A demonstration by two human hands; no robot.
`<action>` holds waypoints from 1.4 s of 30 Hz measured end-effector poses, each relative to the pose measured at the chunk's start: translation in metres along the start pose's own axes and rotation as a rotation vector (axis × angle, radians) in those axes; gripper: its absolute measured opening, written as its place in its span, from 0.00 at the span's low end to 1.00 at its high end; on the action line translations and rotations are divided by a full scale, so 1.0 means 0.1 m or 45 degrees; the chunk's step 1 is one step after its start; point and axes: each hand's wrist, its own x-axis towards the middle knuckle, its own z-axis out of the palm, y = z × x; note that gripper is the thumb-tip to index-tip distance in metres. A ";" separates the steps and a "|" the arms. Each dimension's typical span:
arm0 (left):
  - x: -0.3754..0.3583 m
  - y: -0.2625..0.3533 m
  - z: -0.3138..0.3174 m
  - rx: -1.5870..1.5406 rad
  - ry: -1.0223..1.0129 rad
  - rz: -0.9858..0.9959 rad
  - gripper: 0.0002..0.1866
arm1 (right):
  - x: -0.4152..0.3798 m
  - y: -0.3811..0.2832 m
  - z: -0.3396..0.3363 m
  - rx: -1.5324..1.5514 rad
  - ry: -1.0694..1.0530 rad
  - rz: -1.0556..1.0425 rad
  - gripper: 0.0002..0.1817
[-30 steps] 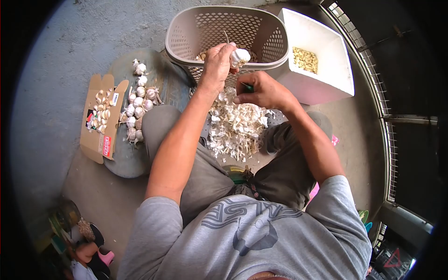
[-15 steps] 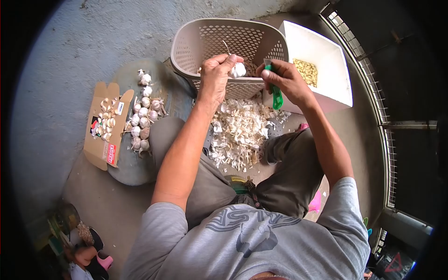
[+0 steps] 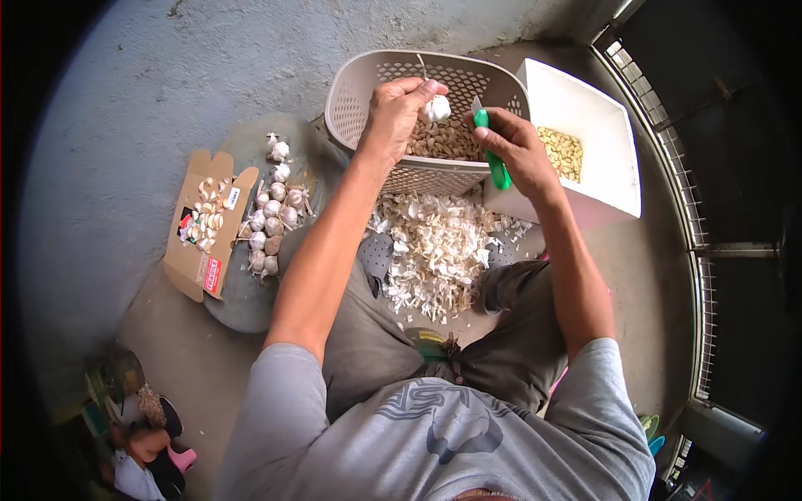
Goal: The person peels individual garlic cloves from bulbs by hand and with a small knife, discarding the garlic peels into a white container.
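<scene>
A white garlic bulb (image 3: pixel 435 109), its thin, pale stem rising above the grip, hangs from the fingertips of the left hand (image 3: pixel 401 113) at the upper center of the frame. Just to its right, a knife (image 3: pixel 493 150) with a bright green handle stands near-upright in the right hand (image 3: pixel 520 146), short blade pointing up, apart from the bulb.

Soft, even daylight fills the middle, brightest on the white box (image 3: pixel 614 108), whose inner wall looks nearly washed out, while pale light shows through the grille (image 3: pixel 657 117) at right. Shadows are faint, deepening inside the basket (image 3: pixel 355 113). A wide lens bends the grille into an arc, and black rounds off the corners. The peels (image 3: pixel 439 250) look fairly crisp; the lower left is murky and soft
</scene>
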 end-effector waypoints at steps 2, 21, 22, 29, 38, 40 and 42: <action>-0.06 -0.12 -0.02 -0.100 0.085 -0.090 0.15 | -0.05 0.10 0.05 0.038 0.091 0.016 0.14; -0.27 -0.15 0.29 -0.349 -0.002 -0.117 0.16 | 0.09 0.22 0.28 -0.033 0.177 -0.256 0.25; -0.29 -0.15 0.32 -0.350 0.018 -0.110 0.16 | 0.09 0.23 0.30 -0.012 0.191 -0.262 0.25; -0.28 -0.11 0.42 -0.408 0.158 -0.129 0.15 | 0.00 -0.09 0.44 0.197 0.188 -0.114 0.26; -0.21 -0.14 0.20 -0.322 0.169 -0.090 0.18 | -0.08 -0.17 0.29 -0.302 0.091 -0.077 0.15; -0.22 -0.10 0.17 -0.235 0.138 -0.025 0.18 | -0.13 -0.24 0.30 -0.329 0.029 -0.030 0.15; -0.21 -0.04 0.14 -0.176 0.131 -0.034 0.19 | -0.14 -0.23 0.32 -0.424 0.035 -0.094 0.16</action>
